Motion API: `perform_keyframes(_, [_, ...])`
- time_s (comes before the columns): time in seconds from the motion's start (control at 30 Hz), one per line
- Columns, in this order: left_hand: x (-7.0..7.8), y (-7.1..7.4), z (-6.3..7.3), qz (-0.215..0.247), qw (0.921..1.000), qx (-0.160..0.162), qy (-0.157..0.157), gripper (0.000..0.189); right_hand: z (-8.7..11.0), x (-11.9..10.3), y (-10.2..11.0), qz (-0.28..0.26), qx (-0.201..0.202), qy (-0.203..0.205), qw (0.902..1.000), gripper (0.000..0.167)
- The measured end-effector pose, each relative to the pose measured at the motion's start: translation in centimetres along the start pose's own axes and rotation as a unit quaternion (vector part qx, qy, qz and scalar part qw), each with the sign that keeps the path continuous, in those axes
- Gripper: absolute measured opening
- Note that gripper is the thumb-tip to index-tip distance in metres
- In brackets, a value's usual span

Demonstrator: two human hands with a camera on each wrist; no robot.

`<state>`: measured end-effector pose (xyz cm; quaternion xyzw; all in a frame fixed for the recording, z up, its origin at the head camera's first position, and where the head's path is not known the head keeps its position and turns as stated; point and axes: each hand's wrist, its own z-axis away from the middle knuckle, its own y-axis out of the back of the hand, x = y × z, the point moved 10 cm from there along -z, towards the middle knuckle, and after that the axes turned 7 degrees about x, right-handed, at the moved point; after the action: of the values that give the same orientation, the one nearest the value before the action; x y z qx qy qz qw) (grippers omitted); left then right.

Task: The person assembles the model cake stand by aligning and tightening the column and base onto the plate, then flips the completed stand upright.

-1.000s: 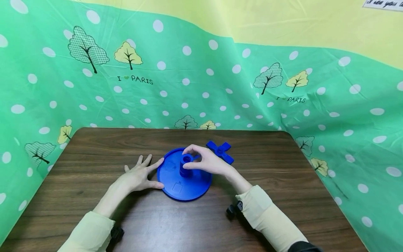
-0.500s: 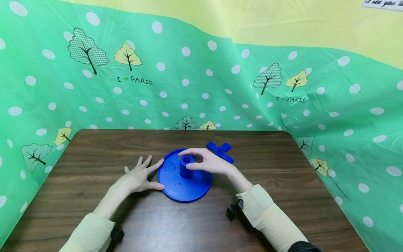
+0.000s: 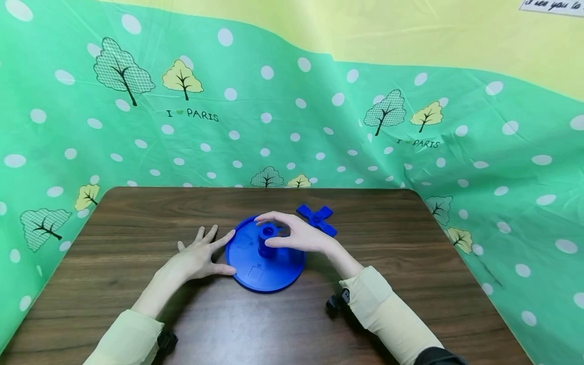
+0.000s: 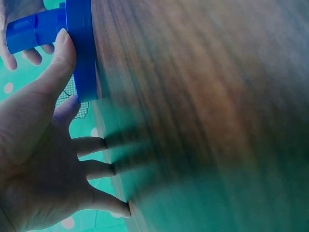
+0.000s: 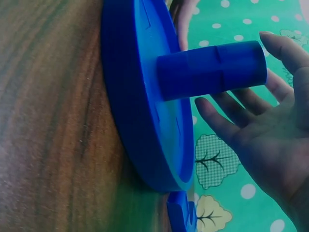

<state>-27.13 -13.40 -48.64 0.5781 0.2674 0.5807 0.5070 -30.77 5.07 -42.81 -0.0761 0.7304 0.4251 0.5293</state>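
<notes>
The disc [image 3: 278, 276] lies flat on the counter [image 3: 255, 327], its raised rim making it a shallow tray. The post [image 5: 207, 72] stands upright inside that rim, at the centre. Its top is a round opening, and what lies down inside it is too dark to tell. A square outline marks the disc's floor at about 7 o'clock.

The left grip [image 3: 195, 259] is spread wide, with the arm toward 8 o'clock: the thumb is on the rim at 8, the index finger on it at 10, and the other fingertips rest on the counter outside. The right grip [image 3: 303, 234], arm toward 4 o'clock, is wide as well, thumb and bent fingers curving loosely about the post with nothing pinched; whether the thumb touches the post I cannot tell.

At 2 o'clock from the disc, just past the right grip, the four-armed cross [image 3: 317, 219] lies on the counter. A green and yellow cloth [image 3: 283, 86] printed with trees and white dots fills 12 o'clock, with a lettered note [image 3: 552, 6] at far 2 o'clock
</notes>
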Motion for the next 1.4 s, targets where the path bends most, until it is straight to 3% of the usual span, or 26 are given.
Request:
perform_keyframes(0.23, [-0.05, 0.16, -0.07, -0.002, 1.0000, 0.000, -0.003, 0.102, -0.20, 0.05, 0.14, 0.010, -0.017, -0.004, 0.9998, 0.046])
perform_keyframes(0.53, [-0.01, 0.32, -0.05, 0.000, 1.0000, -0.005, -0.001, 0.101, -0.24, 0.58, 0.45, 0.013, 0.045, -0.047, 0.9978, 0.043])
perform_keyframes(0.73, [0.06, 0.28, -0.01, 0.003, 1.0000, -0.008, 0.002, 0.102, -0.09, 0.54, 0.11, 0.004, 0.018, -0.041, 0.9990, 0.055])
perform_keyframes(0.9, [0.07, 0.32, 0.01, 0.002, 1.0000, -0.007, 0.002, 0.102, 0.05, 0.28, 0.38, 0.010, -0.001, -0.024, 0.9997, 0.049])
perform_keyframes(1.23, [0.11, 0.28, 0.04, -0.001, 1.0000, -0.005, 0.000, 0.102, 0.05, 0.63, 0.52, -0.008, 0.033, -0.040, 0.9986, 0.042])
perform_keyframes(1.4, [0.10, 0.25, 0.03, -0.002, 1.0000, -0.005, 0.000, 0.102, 0.20, 0.63, 0.48, -0.004, 0.027, -0.040, 0.9988, 0.045])
